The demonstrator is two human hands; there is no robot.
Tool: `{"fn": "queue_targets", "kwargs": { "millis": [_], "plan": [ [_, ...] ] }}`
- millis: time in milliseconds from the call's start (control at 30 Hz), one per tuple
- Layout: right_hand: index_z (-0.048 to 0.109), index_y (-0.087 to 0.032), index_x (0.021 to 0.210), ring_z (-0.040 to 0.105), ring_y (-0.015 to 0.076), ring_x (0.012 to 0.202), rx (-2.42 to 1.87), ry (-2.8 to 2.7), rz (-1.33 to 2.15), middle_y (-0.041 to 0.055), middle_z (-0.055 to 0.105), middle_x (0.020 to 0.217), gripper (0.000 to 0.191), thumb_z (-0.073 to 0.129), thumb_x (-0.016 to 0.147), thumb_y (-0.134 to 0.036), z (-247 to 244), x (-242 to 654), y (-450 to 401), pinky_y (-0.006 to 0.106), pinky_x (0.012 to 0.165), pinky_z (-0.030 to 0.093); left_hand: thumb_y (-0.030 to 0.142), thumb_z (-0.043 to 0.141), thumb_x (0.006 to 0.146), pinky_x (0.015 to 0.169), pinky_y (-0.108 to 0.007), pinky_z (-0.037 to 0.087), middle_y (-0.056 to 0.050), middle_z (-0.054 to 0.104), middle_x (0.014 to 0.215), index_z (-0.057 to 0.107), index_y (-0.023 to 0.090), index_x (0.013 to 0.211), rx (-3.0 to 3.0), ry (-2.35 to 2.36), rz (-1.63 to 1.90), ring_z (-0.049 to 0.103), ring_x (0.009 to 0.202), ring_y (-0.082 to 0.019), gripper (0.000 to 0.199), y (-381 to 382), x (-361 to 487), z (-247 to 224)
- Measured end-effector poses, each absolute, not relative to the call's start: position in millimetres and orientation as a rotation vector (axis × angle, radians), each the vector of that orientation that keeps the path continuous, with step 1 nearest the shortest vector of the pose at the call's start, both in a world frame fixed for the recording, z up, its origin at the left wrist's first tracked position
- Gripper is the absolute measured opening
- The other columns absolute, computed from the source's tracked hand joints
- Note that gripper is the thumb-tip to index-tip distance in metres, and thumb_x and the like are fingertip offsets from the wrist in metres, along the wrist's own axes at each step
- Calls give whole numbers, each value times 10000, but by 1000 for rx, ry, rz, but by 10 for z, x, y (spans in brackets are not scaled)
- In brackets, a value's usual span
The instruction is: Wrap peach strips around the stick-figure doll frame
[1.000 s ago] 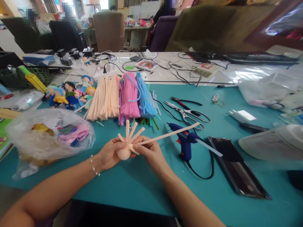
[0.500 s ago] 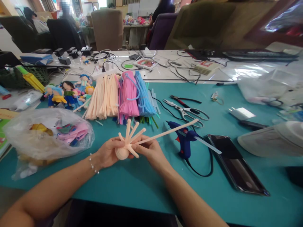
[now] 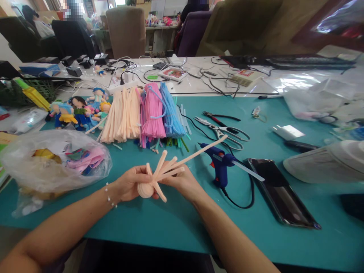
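Note:
A peach pipe-cleaner piece [image 3: 145, 190], with a rounded ball at one end and several stems fanning out, is held over the green mat. My left hand [image 3: 132, 184] grips it at the ball, thumb on top. Against the base of the stems, my right hand [image 3: 182, 182] has its fingers closed, partly hidden behind the stems. One long stem [image 3: 203, 149] reaches up and right toward the blue glue gun [image 3: 220, 167]. Behind the hands lie bundles of peach [image 3: 122, 115], pink [image 3: 154, 113] and blue [image 3: 171, 113] pipe cleaners.
A plastic bag of scraps [image 3: 57, 163] sits left, small dolls [image 3: 76, 112] behind it. To the right are scissors [image 3: 222, 131], pliers [image 3: 217, 118], a phone [image 3: 281, 193], a white charger [image 3: 288, 132] and a white container [image 3: 327, 161]. Cables cross the back; people sit beyond.
The ball has tilted slightly, and its stems lean further right. The long stem now angles up more steeply. My right hand has shifted slightly at the stems, and the camera view has moved a little.

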State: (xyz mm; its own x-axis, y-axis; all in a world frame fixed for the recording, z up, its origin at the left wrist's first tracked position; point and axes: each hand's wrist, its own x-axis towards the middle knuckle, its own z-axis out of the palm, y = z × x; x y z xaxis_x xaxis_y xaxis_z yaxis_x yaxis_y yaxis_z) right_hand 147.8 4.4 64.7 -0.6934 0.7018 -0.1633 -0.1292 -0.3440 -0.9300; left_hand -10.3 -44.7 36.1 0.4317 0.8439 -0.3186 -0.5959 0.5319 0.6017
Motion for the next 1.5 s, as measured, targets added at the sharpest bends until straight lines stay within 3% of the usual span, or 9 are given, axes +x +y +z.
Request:
{"fn": "queue_targets", "kwargs": {
  "millis": [233,367,600,833,1000,1100,1333,1500],
  "plan": [
    [586,-176,694,565,120,537,-903,-1334,1796,-30,609,620,327,825,532,-330,551,1454,42,233,510,455,238,809,541,578,-315,543,-47,685,687,618,125,690,411,695,1053,657,561,-183,267,-439,-87,363],
    [562,-176,627,527,121,530,-984,-1390,1564,-14,583,587,288,759,635,-386,508,1471,2,247,519,430,254,814,537,653,-336,520,-44,690,724,634,133,690,397,769,1183,643,623,-177,265,-433,-76,348],
    [701,-210,737,624,200,694,-738,-1755,1039,61,681,754,66,641,754,-231,639,1518,-105,324,646,478,259,863,441,659,-265,449,3,661,689,655,161,615,396,833,1339,594,656,-131,289,-443,-24,368],
    [698,-256,765,625,199,662,-629,-1928,641,32,680,701,94,660,729,-177,602,1524,-159,423,806,479,294,851,476,665,-269,448,-4,602,723,662,164,551,693,816,1407,562,691,-130,241,-476,-6,398],
    [697,-251,799,632,193,681,-601,-1906,673,36,686,754,123,687,718,-160,584,1505,-156,409,812,480,211,805,576,757,-301,479,-23,611,788,706,208,599,909,828,1462,592,786,-156,102,-486,-38,374],
    [698,-245,804,627,192,707,-645,-1847,813,44,677,778,92,685,734,-186,562,1479,-154,366,737,499,176,785,607,766,-300,487,-29,623,805,722,219,643,1028,854,1509,596,795,-153,85,-473,-39,347],
    [679,-223,729,588,171,706,-665,-1672,1153,32,620,766,31,672,759,-226,441,1444,-131,289,624,472,196,764,646,777,-295,493,-13,612,774,722,216,681,1110,848,1583,605,795,-142,59,-433,-19,283],
    [670,-205,676,565,174,706,-743,-1661,1215,38,610,747,118,694,742,-300,461,1453,-114,293,626,461,224,734,686,780,-302,487,-26,618,806,710,205,691,1149,917,1564,603,806,-150,30,-441,-25,279]
  ]
}}
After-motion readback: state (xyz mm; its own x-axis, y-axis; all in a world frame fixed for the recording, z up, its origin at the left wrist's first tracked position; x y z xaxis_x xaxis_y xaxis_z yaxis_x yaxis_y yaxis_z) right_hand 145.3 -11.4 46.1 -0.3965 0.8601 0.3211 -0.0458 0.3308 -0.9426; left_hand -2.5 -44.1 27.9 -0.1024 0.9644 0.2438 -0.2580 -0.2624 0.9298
